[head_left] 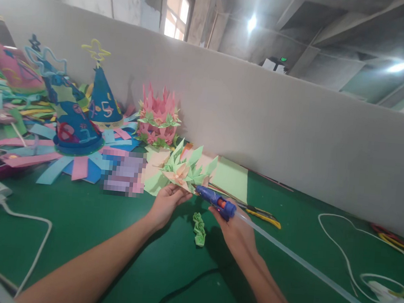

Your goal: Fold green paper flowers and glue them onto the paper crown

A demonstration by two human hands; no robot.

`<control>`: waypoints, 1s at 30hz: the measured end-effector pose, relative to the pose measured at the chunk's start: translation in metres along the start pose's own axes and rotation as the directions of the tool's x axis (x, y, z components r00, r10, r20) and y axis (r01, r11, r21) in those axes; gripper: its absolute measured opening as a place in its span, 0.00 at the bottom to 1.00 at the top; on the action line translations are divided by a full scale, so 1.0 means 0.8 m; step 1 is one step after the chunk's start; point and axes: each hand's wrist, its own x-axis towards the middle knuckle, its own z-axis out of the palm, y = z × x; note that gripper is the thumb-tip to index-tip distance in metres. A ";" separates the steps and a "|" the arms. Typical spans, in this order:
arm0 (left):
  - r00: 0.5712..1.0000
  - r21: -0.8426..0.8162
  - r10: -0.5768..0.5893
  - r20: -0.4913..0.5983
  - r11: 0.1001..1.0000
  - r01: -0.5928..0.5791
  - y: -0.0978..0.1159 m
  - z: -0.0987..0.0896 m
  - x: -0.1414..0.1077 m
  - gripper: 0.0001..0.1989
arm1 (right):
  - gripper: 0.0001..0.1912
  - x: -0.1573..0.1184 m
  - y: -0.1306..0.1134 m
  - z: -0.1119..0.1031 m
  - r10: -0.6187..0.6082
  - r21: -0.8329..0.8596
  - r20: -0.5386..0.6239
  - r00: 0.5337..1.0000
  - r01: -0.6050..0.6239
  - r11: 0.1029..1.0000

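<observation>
My left hand (169, 204) pinches the lower edge of a folded paper crown (188, 169), with pale green points and a peach paper flower on its front. In my right hand (239, 229) is a blue glue gun (215, 201), its nozzle at the crown's lower right edge. A long clear glue stick (312, 267) runs out of the gun's back toward the lower right. Between my wrists, a short row of green paper roses (199, 230) lies on the green table (133, 269). I cannot tell whether the nozzle touches the paper.
A pink and green paper crown (158, 116) stands by the grey partition (280, 116). Blue cone hats (102, 96) and paper strips cover the left side. Behind my hands lie green paper sheets (233, 178) and a yellow cutter (265, 218). White cables (342, 251) lie at right.
</observation>
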 end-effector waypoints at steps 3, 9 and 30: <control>1.000 0.002 -0.001 -0.004 1.000 0.001 -0.001 0.000 0.000 0.11 | 0.20 0.000 -0.001 -0.006 0.003 -0.019 -0.019 1.000 -0.003 1.000; 1.000 0.020 0.004 -0.005 1.000 -0.004 -0.003 -0.002 0.002 0.11 | 0.20 -0.001 -0.006 -0.010 -0.027 -0.020 -0.028 0.999 0.026 0.999; 1.000 0.046 -0.010 -0.019 0.999 0.011 -0.001 0.000 0.000 0.11 | 0.18 0.000 -0.006 -0.014 -0.005 -0.024 -0.005 1.000 0.005 1.000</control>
